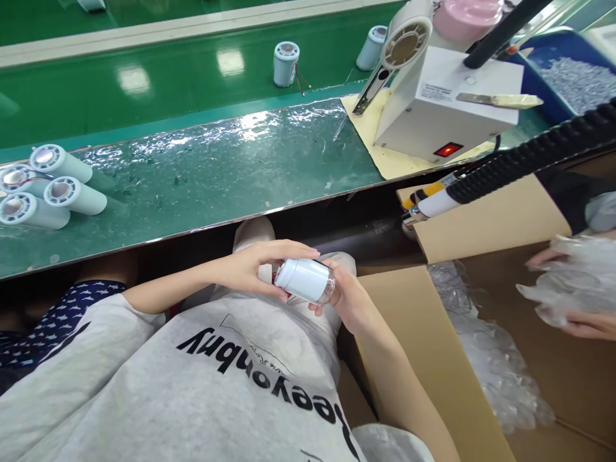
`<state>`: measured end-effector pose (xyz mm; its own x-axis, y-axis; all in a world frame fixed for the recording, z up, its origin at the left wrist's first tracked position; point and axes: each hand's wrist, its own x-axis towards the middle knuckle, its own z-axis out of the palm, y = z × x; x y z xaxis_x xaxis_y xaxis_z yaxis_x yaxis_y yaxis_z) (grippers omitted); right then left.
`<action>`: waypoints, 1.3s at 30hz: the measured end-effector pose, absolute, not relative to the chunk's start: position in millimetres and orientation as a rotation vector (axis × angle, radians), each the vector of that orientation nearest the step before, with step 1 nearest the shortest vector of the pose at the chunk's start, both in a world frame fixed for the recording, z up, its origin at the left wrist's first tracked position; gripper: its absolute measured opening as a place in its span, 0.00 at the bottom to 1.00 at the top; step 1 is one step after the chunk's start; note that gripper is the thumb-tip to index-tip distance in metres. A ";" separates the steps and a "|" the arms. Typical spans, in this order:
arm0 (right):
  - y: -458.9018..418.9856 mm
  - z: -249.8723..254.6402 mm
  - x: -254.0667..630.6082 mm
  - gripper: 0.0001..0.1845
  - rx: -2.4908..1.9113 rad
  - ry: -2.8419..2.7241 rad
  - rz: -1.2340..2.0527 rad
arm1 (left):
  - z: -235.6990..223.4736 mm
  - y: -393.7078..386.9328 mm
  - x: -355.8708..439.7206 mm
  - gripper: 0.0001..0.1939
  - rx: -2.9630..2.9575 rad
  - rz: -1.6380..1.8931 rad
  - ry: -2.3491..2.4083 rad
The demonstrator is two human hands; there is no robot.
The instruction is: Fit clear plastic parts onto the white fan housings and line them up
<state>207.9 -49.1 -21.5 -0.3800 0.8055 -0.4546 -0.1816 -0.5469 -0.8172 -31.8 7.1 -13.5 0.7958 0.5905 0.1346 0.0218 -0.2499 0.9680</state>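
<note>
Above my lap, a pale-blue cylinder (304,280) lies tilted between both hands. Clear plastic (329,285) shows around its right end. My left hand (262,266) is closed on the cylinder's left end, thumb below and fingers along the top. From the right, my right hand (347,292) grips the end with the clear plastic, and some of its fingertips show underneath. A bit of red shows at the cylinder's left end, partly hidden by my left hand.
Several similar cylinders (77,196) lie on the bench (216,163) at left. Another cylinder (286,64) with wires stands on the green belt (168,77). A white heat machine (447,102) shows a red-lit switch. A carton (409,321) holds clear plastic pieces; a co-worker's hands (590,324) hold more.
</note>
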 end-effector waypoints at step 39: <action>-67.9 -38.5 219.5 0.32 -1.103 -1.259 1.567 | -10.7 -2.2 -32.1 0.41 1.307 0.428 0.578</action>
